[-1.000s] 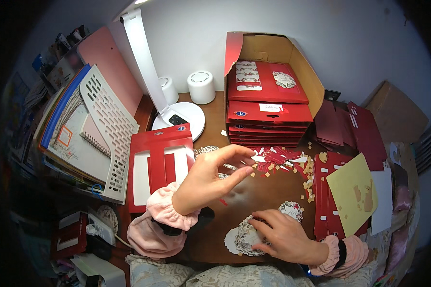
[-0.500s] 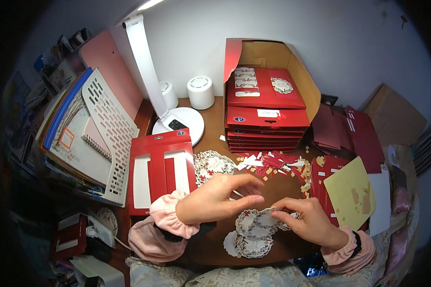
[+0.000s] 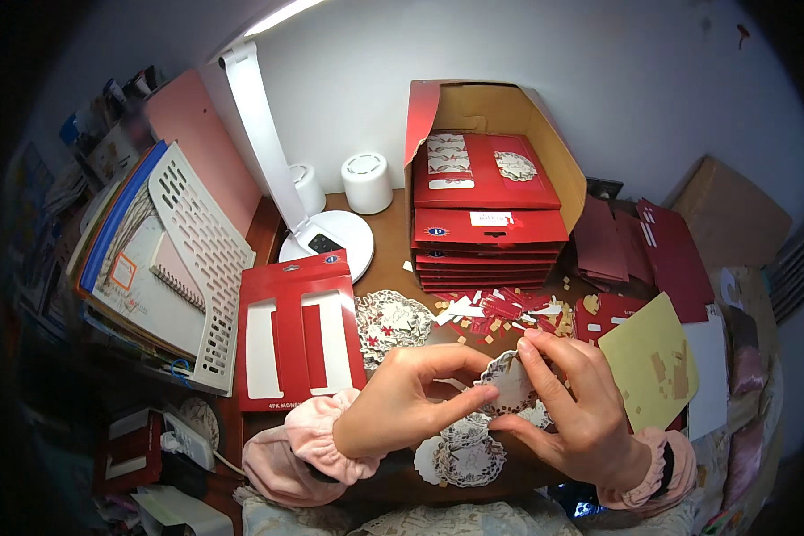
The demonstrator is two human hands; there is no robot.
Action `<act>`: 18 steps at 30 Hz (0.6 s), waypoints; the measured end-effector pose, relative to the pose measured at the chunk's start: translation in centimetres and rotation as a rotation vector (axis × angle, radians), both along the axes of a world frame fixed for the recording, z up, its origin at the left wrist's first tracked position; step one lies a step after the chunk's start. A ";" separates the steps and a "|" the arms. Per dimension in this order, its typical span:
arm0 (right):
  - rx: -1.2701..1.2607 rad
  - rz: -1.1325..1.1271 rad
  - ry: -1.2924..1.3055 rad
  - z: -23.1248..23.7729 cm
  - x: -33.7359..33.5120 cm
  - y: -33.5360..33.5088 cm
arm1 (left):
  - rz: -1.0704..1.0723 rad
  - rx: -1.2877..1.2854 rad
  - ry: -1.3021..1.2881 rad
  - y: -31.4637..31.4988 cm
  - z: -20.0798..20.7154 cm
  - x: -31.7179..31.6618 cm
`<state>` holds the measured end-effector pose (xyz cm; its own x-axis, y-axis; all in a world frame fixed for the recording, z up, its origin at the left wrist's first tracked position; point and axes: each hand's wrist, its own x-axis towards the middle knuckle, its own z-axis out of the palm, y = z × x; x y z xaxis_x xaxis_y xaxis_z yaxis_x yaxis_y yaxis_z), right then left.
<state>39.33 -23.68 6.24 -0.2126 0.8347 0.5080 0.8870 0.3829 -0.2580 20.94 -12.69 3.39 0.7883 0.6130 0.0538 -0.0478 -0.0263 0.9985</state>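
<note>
Between my two hands stands a tilted round paper cutout (image 3: pixel 507 389), scalloped at the rim and printed in white and grey. My left hand (image 3: pixel 411 391) pinches its left edge with thumb and index finger. The fingertips of my right hand (image 3: pixel 582 413) hold its right side from above and below. Several similar scalloped cutouts (image 3: pixel 475 459) lie overlapping on the table under my hands, partly covered by them. Farther off, to the left, a pile of larger cutouts (image 3: pixel 391 323) shows red flowers and dark leaves.
A red window-cut folder (image 3: pixel 305 348) lies left of my hands. Behind stand a white desk lamp (image 3: pixel 268 143) and an open box (image 3: pixel 558 134) stacked with red packages (image 3: pixel 491 210). Small red and white paper strips (image 3: pixel 500 308) are scattered before it. A yellow sheet (image 3: pixel 648 344) lies right.
My right hand has lifted a round cutout off the group on the table and turned it up. My left hand has moved right and taken its other edge.
</note>
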 end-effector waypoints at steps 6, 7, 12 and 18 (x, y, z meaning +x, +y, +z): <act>-0.088 0.101 0.112 0.2 0.3 -0.2 | -0.072 -0.255 -0.095 -0.2 0.2 -0.3; -0.088 0.099 0.110 0.2 0.4 -0.2 | -0.110 -0.352 -0.130 -0.1 0.0 -0.2; -0.194 0.122 0.209 0.5 1.0 -0.3 | -0.086 -0.236 -0.065 -0.4 0.2 0.0; -0.197 0.165 0.348 0.0 1.2 -0.2 | -0.190 0.040 -0.035 -0.1 0.7 0.0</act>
<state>40.55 -23.88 6.26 -0.1954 0.8922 0.4072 0.6651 0.4257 -0.6135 20.96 -12.83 4.14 0.8867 0.4504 0.1044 -0.0902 -0.0528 0.9945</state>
